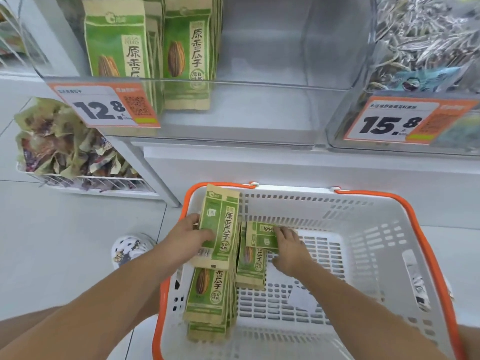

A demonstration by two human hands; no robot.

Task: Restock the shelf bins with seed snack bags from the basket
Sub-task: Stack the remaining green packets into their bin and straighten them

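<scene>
My left hand [193,233] clamps a bag stack [217,227], my right hand [287,245] pinches another bag [261,236]; the bin [259,110] sits half stocked, the basket [363,211] still holding several

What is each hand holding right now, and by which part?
Left hand grips a green seed bag by its left edge. Right hand has its fingers on another bag at its right end.

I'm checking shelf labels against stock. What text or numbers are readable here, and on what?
"12.8": left price tag on the clear bin.
"15.8": right price tag.
"原香瓜子": green seed bags in the bin, and the bag the left hand grips.
Small tag print, QR codes: unreadable.
</scene>
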